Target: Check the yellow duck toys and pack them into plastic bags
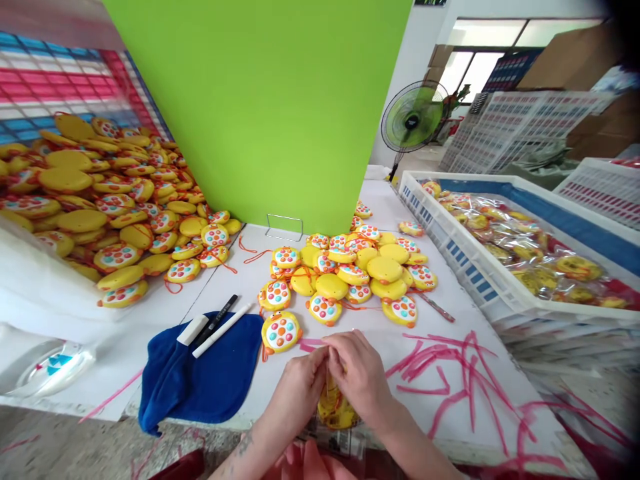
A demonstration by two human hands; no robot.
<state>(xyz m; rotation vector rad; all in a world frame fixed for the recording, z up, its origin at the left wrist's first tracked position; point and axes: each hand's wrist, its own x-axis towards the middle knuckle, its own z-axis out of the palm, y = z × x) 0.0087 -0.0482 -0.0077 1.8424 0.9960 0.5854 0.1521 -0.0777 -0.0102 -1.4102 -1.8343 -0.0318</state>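
Observation:
At the front of the table my left hand [303, 380] and my right hand [361, 373] meet, fingers pinched together. Just below them is a yellow toy in a clear plastic bag [337, 408], partly hidden by the right hand. Both hands appear to grip the bag's upper end, though the fingertips cover the exact hold. A short pink strip [311, 345] lies beside the left fingertips. Nearest beyond the hands is a yellow turtle-shaped toy [281, 332] with coloured dots, at the edge of a loose pile of similar toys [332, 287].
A blue cloth [215, 380] bears a black marker [220, 317], a white pen [223, 331] and a white block [193, 330]. Pink strips [425, 357] litter the right side. A white crate [480, 280] holds bagged toys. A green board [270, 120] stands behind; many toys [90, 220] spill from the left.

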